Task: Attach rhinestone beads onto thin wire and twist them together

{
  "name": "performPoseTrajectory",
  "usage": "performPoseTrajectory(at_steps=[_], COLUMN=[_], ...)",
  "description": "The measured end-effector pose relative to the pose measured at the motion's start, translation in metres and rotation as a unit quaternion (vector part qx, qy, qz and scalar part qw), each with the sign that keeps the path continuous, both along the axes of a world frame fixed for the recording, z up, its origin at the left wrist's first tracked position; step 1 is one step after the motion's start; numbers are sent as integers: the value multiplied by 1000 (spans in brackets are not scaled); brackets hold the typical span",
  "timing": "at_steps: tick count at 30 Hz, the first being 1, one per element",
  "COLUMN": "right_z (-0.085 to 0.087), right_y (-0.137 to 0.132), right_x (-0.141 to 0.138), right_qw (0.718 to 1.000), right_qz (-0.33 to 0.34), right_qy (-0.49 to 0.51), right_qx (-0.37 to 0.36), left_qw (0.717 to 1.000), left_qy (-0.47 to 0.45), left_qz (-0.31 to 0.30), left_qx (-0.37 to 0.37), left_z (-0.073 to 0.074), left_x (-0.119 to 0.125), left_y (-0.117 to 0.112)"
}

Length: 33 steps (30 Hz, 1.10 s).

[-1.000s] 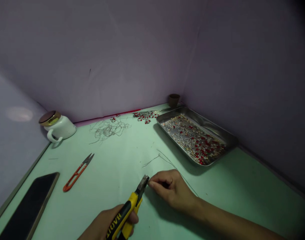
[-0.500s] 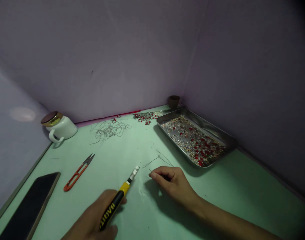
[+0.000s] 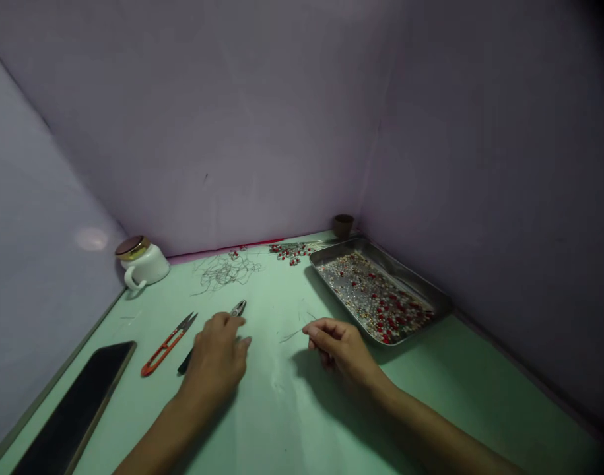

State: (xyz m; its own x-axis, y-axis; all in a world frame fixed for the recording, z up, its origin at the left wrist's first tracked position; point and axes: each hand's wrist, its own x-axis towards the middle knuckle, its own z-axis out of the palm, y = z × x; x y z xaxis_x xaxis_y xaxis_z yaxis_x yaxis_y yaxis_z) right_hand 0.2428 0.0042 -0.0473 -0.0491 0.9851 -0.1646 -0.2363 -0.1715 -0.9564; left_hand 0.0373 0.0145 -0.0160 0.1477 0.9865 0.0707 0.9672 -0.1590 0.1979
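Note:
On the green tabletop, pliers point(image 3: 239, 308) lie partly covered by my left hand point(image 3: 216, 356). Only their metal jaws and a dark handle end show. The fingers of my left hand are apart, with the thumb and index finger separated, and nothing shows between them. My right hand point(image 3: 338, 346) pinches a thin wire point(image 3: 292, 335) between thumb and index finger, just above the table; its loose strands stick out to the left. Orange-handled thread snips point(image 3: 166, 349) rest to the left of my left hand.
A metal tray point(image 3: 348, 309) of red, white and gold beads stands at the right. Behind lie tangled wire point(image 3: 227, 270) and red beaded pieces point(image 3: 292, 252). A brown pot point(image 3: 343, 225) is in the corner. A lidded white mug point(image 3: 150, 265) and a phone point(image 3: 78, 409) are left.
My left hand has let go of the pliers, which now lie on the table under it. My right hand still holds the wire. The view has shifted slightly.

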Motion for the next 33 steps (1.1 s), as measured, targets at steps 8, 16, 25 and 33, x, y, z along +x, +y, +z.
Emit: performPoseTrajectory(at_steps=[8,16,25,33], right_z=[17,7,5,-9], right_y=[13,12,0,1], right_x=[25,22,4,4], right_qw=[978,985,996,994], right_qz=[-185,-147,-51,-83], right_qy=[77,37,-41,-20], right_qx=[62,85,56,62], left_qw=[993,994,996,990], left_qy=[-38,24,-1,-76], left_qz=[-91,-76,-18,-58], left_qx=[-70,-80,-86,-108], left_z=[-10,-11,0,-16], left_x=[75,92,51,79], left_y=[16,23,0,12])
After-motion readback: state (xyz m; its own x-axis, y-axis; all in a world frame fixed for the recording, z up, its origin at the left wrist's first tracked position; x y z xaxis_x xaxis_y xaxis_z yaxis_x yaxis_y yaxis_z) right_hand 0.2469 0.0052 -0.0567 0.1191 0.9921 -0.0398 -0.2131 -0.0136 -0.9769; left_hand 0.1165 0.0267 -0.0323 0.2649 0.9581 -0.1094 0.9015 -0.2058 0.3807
